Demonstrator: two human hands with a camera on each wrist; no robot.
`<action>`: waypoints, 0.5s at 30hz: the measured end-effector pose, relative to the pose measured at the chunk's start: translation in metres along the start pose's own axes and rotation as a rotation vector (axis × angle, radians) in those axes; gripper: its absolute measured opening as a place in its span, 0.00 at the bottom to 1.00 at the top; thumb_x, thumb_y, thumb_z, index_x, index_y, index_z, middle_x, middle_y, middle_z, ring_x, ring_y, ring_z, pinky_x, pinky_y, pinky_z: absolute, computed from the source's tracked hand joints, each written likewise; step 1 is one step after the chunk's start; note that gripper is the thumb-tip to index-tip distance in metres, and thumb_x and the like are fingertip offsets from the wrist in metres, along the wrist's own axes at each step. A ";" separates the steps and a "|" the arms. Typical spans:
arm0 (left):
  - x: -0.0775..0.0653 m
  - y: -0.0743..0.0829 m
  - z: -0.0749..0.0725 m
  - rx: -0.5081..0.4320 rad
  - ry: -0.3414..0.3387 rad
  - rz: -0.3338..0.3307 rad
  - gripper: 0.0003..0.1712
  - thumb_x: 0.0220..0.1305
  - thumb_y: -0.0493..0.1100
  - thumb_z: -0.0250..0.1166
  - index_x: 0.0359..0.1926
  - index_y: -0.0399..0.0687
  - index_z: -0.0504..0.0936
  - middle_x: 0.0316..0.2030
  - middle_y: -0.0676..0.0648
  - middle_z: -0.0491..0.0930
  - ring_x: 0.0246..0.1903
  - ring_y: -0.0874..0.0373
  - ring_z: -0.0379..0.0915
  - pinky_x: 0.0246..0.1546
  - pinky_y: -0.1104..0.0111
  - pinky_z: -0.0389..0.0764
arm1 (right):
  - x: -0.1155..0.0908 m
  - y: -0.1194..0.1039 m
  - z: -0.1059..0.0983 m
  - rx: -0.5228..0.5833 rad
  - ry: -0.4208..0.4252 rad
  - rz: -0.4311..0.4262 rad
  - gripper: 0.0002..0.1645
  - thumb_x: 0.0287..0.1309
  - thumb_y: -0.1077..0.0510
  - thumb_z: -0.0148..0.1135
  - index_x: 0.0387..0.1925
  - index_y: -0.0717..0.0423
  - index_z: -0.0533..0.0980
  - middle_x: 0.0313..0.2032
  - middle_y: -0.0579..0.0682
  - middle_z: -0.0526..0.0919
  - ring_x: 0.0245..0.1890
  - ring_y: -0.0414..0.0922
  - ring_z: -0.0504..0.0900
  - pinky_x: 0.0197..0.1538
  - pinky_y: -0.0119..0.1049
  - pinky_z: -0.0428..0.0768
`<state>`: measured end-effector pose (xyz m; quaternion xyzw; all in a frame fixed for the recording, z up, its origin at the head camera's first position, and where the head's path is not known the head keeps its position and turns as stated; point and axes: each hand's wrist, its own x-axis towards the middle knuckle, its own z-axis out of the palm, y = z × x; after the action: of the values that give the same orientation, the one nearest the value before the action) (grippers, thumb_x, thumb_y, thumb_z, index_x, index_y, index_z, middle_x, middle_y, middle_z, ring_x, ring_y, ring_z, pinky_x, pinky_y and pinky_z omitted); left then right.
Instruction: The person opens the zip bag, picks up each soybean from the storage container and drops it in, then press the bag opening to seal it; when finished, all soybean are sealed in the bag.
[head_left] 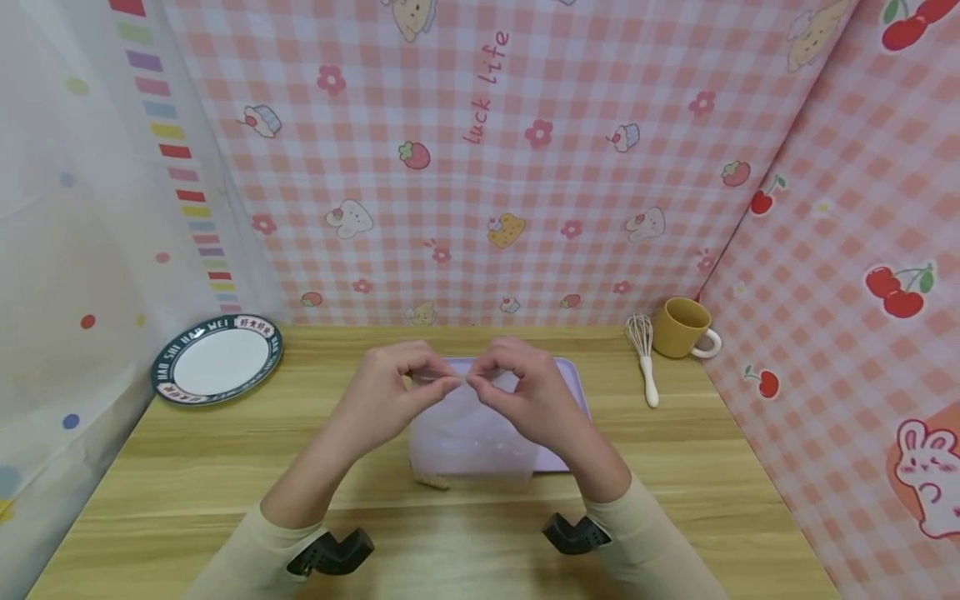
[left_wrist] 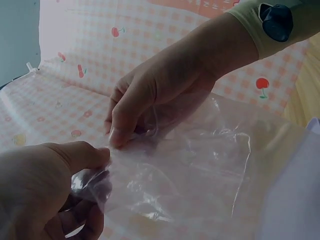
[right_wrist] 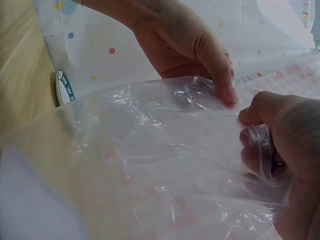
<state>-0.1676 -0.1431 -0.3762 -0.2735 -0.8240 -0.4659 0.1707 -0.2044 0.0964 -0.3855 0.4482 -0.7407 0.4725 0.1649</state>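
Note:
A clear plastic bag (head_left: 476, 442) hangs between the two hands over the table. The left hand (head_left: 390, 387) pinches its upper edge between thumb and fingers. Close beside it, thumbs nearly meeting, the right hand (head_left: 525, 390) pinches the same edge. In the left wrist view the bag (left_wrist: 195, 170) looks thin, creased and shiny, with the plastic bunched behind the fingertips. The right wrist view has the bag (right_wrist: 150, 145) spread out from the grip, see-through. Behind it lies a lilac tray (head_left: 576, 392), partly hidden by bag and hands.
A dark-rimmed white plate (head_left: 217, 362) leans at the back left. At the back right are a whisk (head_left: 645, 358) with a white handle and a mustard-yellow mug (head_left: 678, 329). A small yellowish-brown piece (head_left: 432, 482) shows by the bag's lower left corner. Patterned cloth walls surround the wooden table (head_left: 300, 492).

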 end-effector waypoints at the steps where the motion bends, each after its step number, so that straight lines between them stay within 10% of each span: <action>1: -0.001 -0.001 -0.001 0.003 0.003 -0.008 0.04 0.70 0.39 0.79 0.38 0.55 0.94 0.35 0.60 0.89 0.35 0.65 0.86 0.38 0.65 0.87 | 0.000 0.000 0.000 -0.002 0.002 0.003 0.09 0.68 0.70 0.73 0.37 0.53 0.87 0.36 0.43 0.87 0.40 0.42 0.85 0.47 0.39 0.86; 15: -0.004 -0.002 -0.002 0.021 0.013 0.002 0.05 0.69 0.40 0.79 0.35 0.55 0.94 0.32 0.62 0.87 0.32 0.63 0.82 0.34 0.66 0.85 | -0.001 0.001 0.001 0.011 -0.046 0.002 0.08 0.68 0.68 0.74 0.38 0.52 0.88 0.36 0.42 0.87 0.40 0.40 0.85 0.46 0.38 0.87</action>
<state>-0.1655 -0.1471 -0.3787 -0.2695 -0.8275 -0.4588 0.1791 -0.2049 0.0965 -0.3869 0.4590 -0.7422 0.4663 0.1448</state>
